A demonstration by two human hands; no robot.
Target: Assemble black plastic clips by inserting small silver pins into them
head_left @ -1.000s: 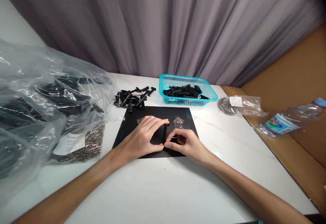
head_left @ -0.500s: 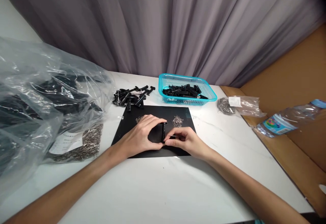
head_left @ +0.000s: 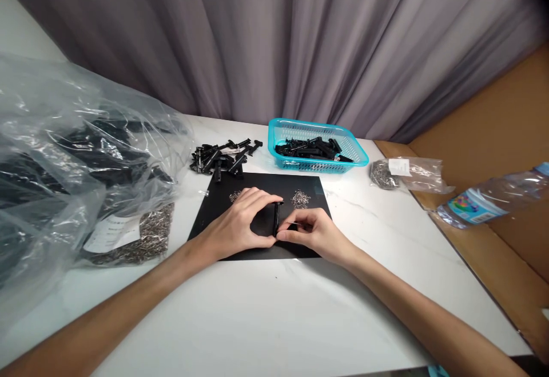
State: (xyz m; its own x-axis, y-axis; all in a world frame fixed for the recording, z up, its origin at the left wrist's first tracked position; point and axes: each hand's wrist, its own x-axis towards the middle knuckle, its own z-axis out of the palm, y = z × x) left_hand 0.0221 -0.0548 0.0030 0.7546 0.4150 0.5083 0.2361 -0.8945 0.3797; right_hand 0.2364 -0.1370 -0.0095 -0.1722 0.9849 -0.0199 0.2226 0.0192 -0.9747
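Note:
My left hand (head_left: 242, 222) pinches a slim black plastic clip (head_left: 276, 219) upright between thumb and forefinger, over a black mat (head_left: 223, 194). My right hand (head_left: 315, 233) is closed beside it and holds a thin metal pin (head_left: 293, 225) against the clip's side. Two small heaps of metal parts lie on the mat, one (head_left: 301, 198) just beyond my right hand and one (head_left: 235, 195) partly behind my left fingers.
A pile of black clips (head_left: 223, 157) lies behind the mat. A turquoise basket (head_left: 317, 166) holds more clips. Big clear bags (head_left: 64, 154) of parts fill the left. A small bag of metal parts (head_left: 392, 172) and a plastic bottle (head_left: 489, 198) lie right, by cardboard.
Both hands stay together on the clip and pin with only slight finger shifts. The view has tilted a little, so everything sits slightly higher in the picture.

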